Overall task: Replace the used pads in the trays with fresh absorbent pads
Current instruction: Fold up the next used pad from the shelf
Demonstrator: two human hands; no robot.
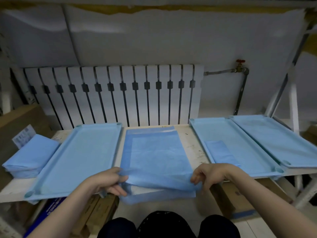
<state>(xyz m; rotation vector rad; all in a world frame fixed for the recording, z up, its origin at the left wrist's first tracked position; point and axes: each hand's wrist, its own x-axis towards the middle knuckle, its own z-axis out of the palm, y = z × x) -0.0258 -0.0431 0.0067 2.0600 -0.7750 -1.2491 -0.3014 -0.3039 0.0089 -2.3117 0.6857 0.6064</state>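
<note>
A blue absorbent pad lies spread on the white table between the trays, its near edge lifted and folded back. My left hand pinches the near left corner and my right hand pinches the near right corner. A light blue tray lined with a pad sits to the left. Two more light blue trays stand on the right: the nearer tray holds a small folded pad, and the far right tray is lined with a pad.
A stack of folded blue pads rests at the table's left end. A white radiator and a pipe with a red valve stand behind the table. Cardboard boxes sit under the table. White rack legs rise at the right.
</note>
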